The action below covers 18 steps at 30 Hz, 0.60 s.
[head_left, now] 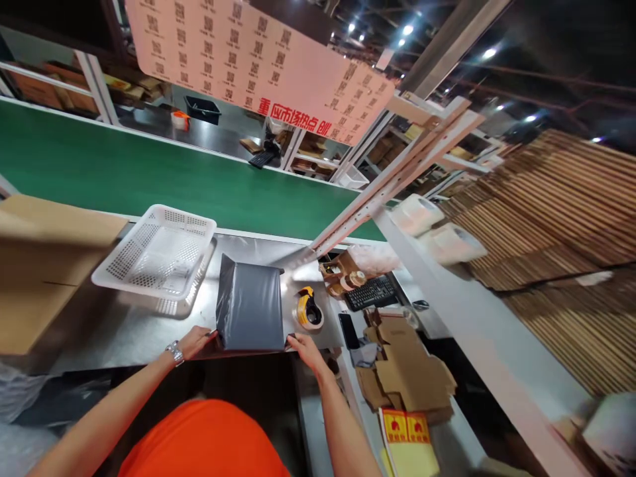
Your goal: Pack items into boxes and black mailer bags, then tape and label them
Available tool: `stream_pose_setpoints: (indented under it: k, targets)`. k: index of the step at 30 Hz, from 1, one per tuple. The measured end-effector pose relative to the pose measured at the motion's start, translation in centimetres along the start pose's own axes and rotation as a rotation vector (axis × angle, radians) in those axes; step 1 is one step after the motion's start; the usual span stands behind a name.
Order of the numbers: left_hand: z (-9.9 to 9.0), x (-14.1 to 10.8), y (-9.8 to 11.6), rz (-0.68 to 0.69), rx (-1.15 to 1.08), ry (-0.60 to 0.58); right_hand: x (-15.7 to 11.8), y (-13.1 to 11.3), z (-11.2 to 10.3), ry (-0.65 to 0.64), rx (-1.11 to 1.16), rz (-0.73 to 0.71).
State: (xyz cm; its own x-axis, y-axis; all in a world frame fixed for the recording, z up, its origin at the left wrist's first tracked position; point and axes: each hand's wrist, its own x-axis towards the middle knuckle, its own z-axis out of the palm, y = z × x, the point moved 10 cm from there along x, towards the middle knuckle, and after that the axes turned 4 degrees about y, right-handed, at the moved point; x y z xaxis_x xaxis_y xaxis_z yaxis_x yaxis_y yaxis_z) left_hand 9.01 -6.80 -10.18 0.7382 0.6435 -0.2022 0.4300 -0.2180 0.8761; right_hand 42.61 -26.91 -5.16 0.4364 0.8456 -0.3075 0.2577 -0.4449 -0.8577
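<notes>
A dark grey plastic mailing bag [251,306], filled to a boxy shape, lies on the metal worktable [163,338] at its front edge. My left hand [197,341], with a watch at the wrist, pinches the bag's near left corner. At the near right corner, my right hand [304,349] grips the plastic between closed fingers. Just right of the bag stands a yellow and black tape dispenser [309,309] with a roll of tape, touched by neither hand.
A white perforated basket [158,255] and a cardboard box [44,265] stand left. Behind runs a green conveyor belt [149,172]. To the right are a keyboard [370,293], a phone [348,330], flattened cartons [410,364] and a metal post [368,205].
</notes>
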Motion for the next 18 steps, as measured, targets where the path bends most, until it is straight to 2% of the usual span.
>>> stream_pose_setpoints:
  k: [2, 4, 7, 12, 18]
  targets:
    - [1.0, 1.0, 0.1, -0.036, -0.018, -0.019, 0.5, -0.1, 0.7, 0.033, 0.013, 0.018]
    - [1.8, 1.6, 0.3, -0.074, -0.032, 0.016, 0.9, -0.2, 1.1, 0.098, 0.018, 0.030]
    - [2.2, 2.1, 0.6, -0.129, -0.040, 0.163, 1.1, 0.2, 1.3, 0.199, -0.003, 0.045]
    - [1.7, 2.4, 0.1, -0.213, -0.032, 0.475, 1.3, 1.0, 1.3, 0.299, -0.129, 0.042]
    - [1.6, 2.2, 0.5, -0.177, 0.020, 0.629, 3.0, 3.1, 1.2, 0.389, -0.344, 0.056]
